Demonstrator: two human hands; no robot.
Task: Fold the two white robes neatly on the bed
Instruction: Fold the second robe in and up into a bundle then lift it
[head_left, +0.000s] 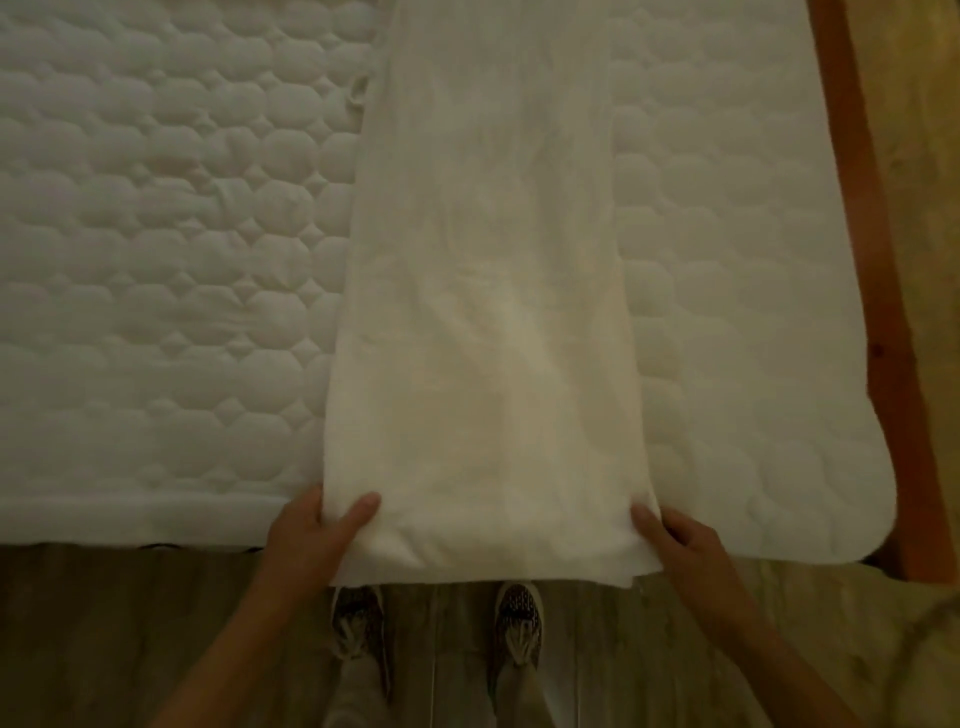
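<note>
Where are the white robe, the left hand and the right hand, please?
white robe (483, 312): head view, middle of the folded cloth.
left hand (311, 535): head view, back of the hand.
right hand (691, 545): head view, back of the hand.

The left hand and right hand are bare, with short nails showing on the thumbs. The left forearm and right forearm are uncovered along all their visible length. The left shoe and right shoe are low trainers. Each has a dark and light mottled upper, a pale rim round the toe and pale laces. Loose trousers in a pale greyish beige fall onto the shoes. The dim light blurs the weave.
</note>
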